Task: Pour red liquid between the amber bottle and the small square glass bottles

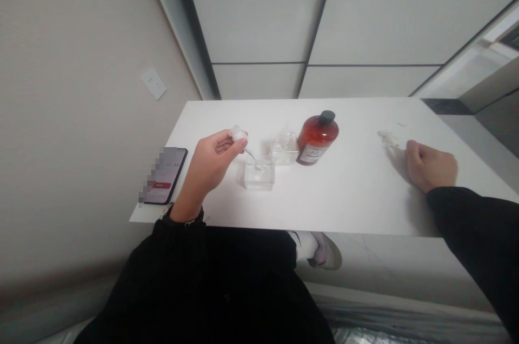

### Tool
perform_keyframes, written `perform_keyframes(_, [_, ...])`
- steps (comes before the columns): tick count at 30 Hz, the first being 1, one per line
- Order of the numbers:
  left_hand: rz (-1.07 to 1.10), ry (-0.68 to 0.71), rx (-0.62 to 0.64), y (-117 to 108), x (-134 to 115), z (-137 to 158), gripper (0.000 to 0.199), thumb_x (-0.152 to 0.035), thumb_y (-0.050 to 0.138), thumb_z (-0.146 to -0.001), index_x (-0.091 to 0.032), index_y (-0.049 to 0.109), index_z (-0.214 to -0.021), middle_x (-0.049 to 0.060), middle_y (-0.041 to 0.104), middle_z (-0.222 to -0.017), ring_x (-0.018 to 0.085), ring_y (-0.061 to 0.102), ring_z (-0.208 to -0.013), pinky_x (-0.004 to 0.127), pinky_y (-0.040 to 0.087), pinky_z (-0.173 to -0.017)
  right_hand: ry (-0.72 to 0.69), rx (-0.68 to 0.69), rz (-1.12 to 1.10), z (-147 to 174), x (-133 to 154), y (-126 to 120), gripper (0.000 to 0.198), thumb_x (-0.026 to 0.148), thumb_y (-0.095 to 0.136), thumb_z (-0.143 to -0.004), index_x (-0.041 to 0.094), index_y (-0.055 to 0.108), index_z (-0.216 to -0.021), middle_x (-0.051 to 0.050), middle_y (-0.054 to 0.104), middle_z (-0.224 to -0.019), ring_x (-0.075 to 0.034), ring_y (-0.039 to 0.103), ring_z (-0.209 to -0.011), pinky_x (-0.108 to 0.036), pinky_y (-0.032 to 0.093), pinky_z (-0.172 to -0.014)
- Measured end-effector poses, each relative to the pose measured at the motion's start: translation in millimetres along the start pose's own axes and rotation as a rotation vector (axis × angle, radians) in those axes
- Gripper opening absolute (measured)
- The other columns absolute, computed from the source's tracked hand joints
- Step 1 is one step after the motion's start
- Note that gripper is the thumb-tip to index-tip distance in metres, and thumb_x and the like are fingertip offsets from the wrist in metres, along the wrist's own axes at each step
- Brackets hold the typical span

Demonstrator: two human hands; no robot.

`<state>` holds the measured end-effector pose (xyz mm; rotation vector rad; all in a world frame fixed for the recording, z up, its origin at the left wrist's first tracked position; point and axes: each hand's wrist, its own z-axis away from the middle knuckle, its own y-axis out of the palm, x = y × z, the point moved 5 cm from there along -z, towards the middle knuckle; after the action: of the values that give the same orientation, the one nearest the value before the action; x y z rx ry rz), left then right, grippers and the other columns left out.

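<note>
Left hand [211, 163] pinches a white dropper [242, 141] by its bulb, fingers closed round it, tip angled down into a clear square bottle [259, 175] just right of the hand. Second clear glass bottle [284, 148] just beyond that, amber bottle with black cap [318, 137] beside it, further right. Phone [165, 175] lies left of the wrist, near the table [357, 198] edge. Right hand [430, 168] rests on the table, curled into a loose fist, holding nothing visible; small clear item [388, 138] just beyond its knuckles, too blurred to identify.
</note>
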<state>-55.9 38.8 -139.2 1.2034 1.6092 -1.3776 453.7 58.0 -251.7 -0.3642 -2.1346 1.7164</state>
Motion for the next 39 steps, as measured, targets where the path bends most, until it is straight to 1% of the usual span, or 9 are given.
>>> perform_keyframes(9, [-0.051, -0.023, -0.037, -4, 0, -2, 0.028, -0.046, 0.07, -0.091, -0.019, 0.075, -0.097, 0.007, 0.081, -0.104, 0.022, 0.079, -0.089, 0.034, 0.063, -0.086, 0.0, 0.035, 0.033, 0, 3, -1, 0.054, 0.044, 0.026, -0.097, 0.019, 0.072, -0.083, -0.016, 0.065, -0.073, -0.028, 0.053, -0.07, -0.037, 0.027, -0.062])
perform_keyframes(13, [0.046, -0.046, -0.06, -3, -1, -1, 0.033, -0.047, 0.073, -0.089, -0.017, 0.077, -0.102, 0.008, 0.081, -0.11, 0.021, 0.079, -0.092, 0.033, 0.063, -0.091, 0.006, 0.069, 0.065, 0, 4, -1, 0.058, 0.045, 0.023, -0.097, 0.017, 0.073, -0.087, -0.018, 0.067, -0.077, -0.029, 0.056, -0.073, -0.036, 0.028, -0.062])
perform_keyframes(16, [0.132, -0.028, -0.116, -7, 1, -1, 0.034, -0.045, 0.076, -0.089, -0.017, 0.078, -0.108, 0.007, 0.081, -0.112, 0.021, 0.079, -0.098, 0.035, 0.061, -0.099, 0.011, 0.089, 0.083, 0, 5, -2, 0.06, 0.046, 0.021, -0.097, 0.016, 0.074, -0.09, -0.02, 0.07, -0.081, -0.029, 0.057, -0.075, -0.036, 0.03, -0.062])
perform_keyframes(21, [0.201, 0.0, -0.223, -16, 23, -7, 0.04, -0.041, 0.081, -0.083, -0.019, 0.075, -0.116, 0.008, 0.08, -0.119, 0.022, 0.076, -0.112, 0.037, 0.059, -0.106, 0.013, 0.114, 0.098, 2, 7, -2, 0.064, 0.045, 0.019, -0.098, 0.014, 0.076, -0.098, -0.023, 0.074, -0.089, -0.032, 0.062, -0.079, -0.036, 0.032, -0.064])
perform_keyframes(25, [0.078, -0.036, -0.213, -13, 52, -19, 0.044, -0.043, 0.079, -0.082, -0.018, 0.068, -0.117, 0.01, 0.078, -0.118, 0.023, 0.076, -0.113, 0.037, 0.059, -0.102, 0.006, 0.132, 0.083, 3, 10, -2, 0.067, 0.045, 0.019, -0.1, 0.013, 0.078, -0.105, -0.026, 0.076, -0.098, -0.035, 0.066, -0.085, -0.037, 0.033, -0.065])
perform_keyframes(30, [-0.127, -0.069, -0.152, 5, 77, -44, 0.03, -0.033, 0.074, -0.083, -0.019, 0.065, -0.108, 0.008, 0.077, -0.109, 0.021, 0.076, -0.094, 0.035, 0.06, -0.086, 0.0, 0.158, 0.056, 4, 14, -3, 0.065, 0.043, 0.021, -0.102, 0.014, 0.079, -0.111, -0.027, 0.078, -0.104, -0.036, 0.07, -0.088, -0.037, 0.034, -0.064])
perform_keyframes(35, [-0.401, -0.068, -0.061, 24, 86, -72, 0.025, -0.021, 0.08, -0.077, -0.02, 0.07, -0.1, 0.006, 0.077, -0.105, 0.025, 0.072, -0.103, 0.04, 0.055, -0.099, -0.013, 0.171, 0.04, 6, 16, -4, 0.063, 0.043, 0.021, -0.106, 0.016, 0.079, -0.11, -0.024, 0.079, -0.105, -0.036, 0.072, -0.095, -0.036, 0.036, -0.066])
perform_keyframes(37, [-0.49, -0.071, -0.012, 29, 90, -79, 0.026, -0.022, 0.083, -0.077, -0.02, 0.071, -0.1, 0.007, 0.077, -0.106, 0.027, 0.071, -0.105, 0.042, 0.055, -0.1, -0.023, 0.172, 0.038, 6, 18, -5, 0.063, 0.043, 0.021, -0.107, 0.017, 0.078, -0.113, -0.023, 0.08, -0.108, -0.036, 0.073, -0.098, -0.036, 0.036, -0.068])
perform_keyframes(39, [-0.568, -0.073, 0.042, 32, 93, -83, 0.024, -0.028, 0.084, -0.083, -0.018, 0.072, -0.101, 0.007, 0.076, -0.107, 0.026, 0.071, -0.107, 0.045, 0.056, -0.101, -0.029, 0.176, 0.039, 7, 19, -6, 0.061, 0.042, 0.023, -0.109, 0.017, 0.078, -0.114, -0.022, 0.08, -0.108, -0.035, 0.074, -0.098, -0.035, 0.036, -0.068])
